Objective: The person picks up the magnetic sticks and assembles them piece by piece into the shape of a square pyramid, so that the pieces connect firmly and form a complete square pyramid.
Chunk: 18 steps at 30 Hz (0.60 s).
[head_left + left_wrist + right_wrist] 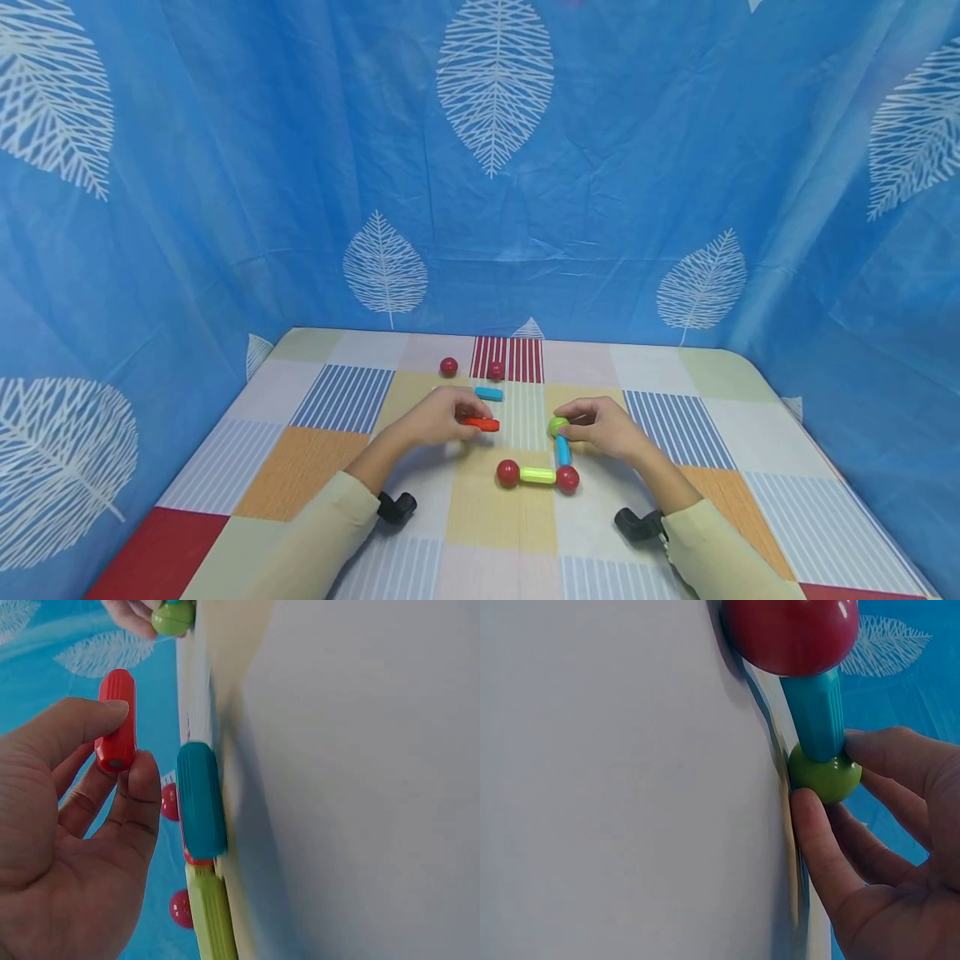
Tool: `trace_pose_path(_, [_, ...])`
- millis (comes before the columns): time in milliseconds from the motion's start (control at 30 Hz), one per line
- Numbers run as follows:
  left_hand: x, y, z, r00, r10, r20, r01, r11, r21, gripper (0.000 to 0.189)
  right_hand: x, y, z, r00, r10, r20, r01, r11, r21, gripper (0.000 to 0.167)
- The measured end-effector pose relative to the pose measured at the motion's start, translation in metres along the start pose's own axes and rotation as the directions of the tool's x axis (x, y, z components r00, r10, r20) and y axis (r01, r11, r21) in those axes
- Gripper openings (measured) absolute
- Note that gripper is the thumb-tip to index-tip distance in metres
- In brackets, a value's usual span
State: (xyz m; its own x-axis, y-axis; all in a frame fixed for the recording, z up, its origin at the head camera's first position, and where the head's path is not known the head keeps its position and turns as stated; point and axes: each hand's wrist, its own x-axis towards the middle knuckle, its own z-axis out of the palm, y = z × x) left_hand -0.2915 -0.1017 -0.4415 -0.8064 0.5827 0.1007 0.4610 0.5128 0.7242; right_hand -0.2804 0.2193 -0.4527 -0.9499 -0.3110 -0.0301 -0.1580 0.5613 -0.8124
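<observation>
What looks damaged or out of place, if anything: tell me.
Nothing stands out: the left hand pinches an intact-looking red rod; the right hand holds a green ball joined to a blue rod.

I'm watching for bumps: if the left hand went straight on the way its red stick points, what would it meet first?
Probably the green ball held by the right hand, though the left hand and red stick look raised, so they might pass above it.

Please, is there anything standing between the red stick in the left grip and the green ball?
Nothing visible. The head view shows only tablecloth between the red stick in the left grip and the green ball. The right grip holds the ball mostly from the other side.
</observation>
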Motion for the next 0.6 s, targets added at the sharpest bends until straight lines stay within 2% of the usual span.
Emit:
trace_pose_path(300, [0.021,0.007,0.014,0.998,-0.038,0.040,0.037,0.999,0.016,0.027,0.002,0.003,0.000,1.000,0.025,-0.009,-0.025,0.999,-0.023,0.029])
trace_pose_path(600, [0.042,0.013,0.031,0.999,-0.025,0.031,0.024,0.999,0.038,0.023,0.002,0.003,0.000,1.000,0.013,-0.003,-0.013,1.000,-0.014,0.029])
